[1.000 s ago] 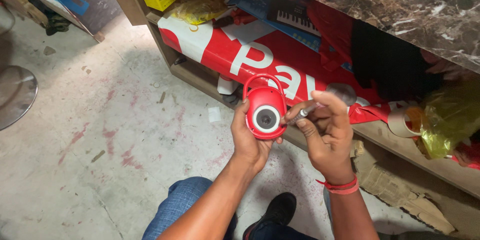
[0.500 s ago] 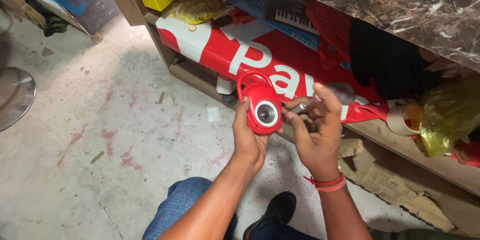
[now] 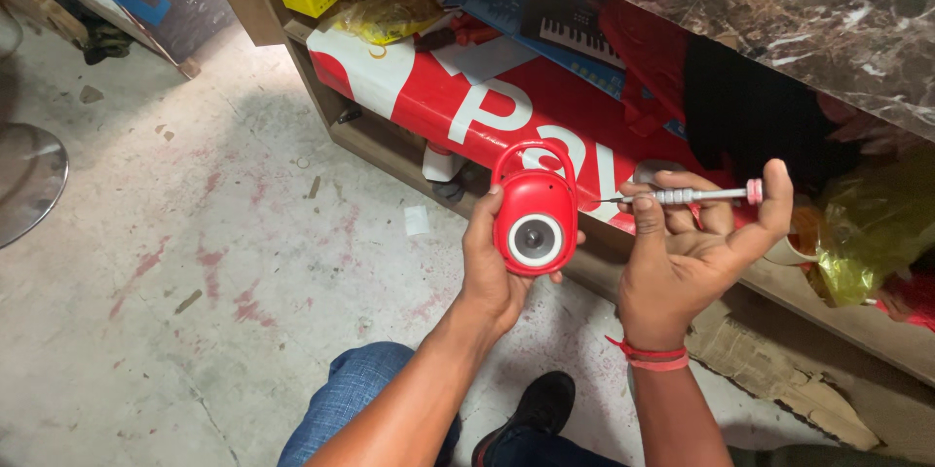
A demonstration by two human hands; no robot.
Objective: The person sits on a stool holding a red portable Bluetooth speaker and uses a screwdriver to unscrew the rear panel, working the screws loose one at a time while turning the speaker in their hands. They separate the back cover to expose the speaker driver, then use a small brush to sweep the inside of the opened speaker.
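Above floor, near shelf: both hands raised.
Left hand (image 3: 492, 267): closed around red round device (image 3: 534, 219), held upright.
Right hand (image 3: 696, 243): pinching small screwdriver (image 3: 682, 196), tip just right of device.

Soft, even daylight fills the scene, brightest on the pale stained concrete floor (image 3: 195, 233). The cluttered wooden shelf (image 3: 390, 141) under the dark marble counter (image 3: 779, 9) falls into shadow. Focus is sharp centrally; the frame's corners seem slightly stretched.

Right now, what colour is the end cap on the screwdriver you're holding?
Pink, on the small screwdriver in the right hand; the head view shows it best.
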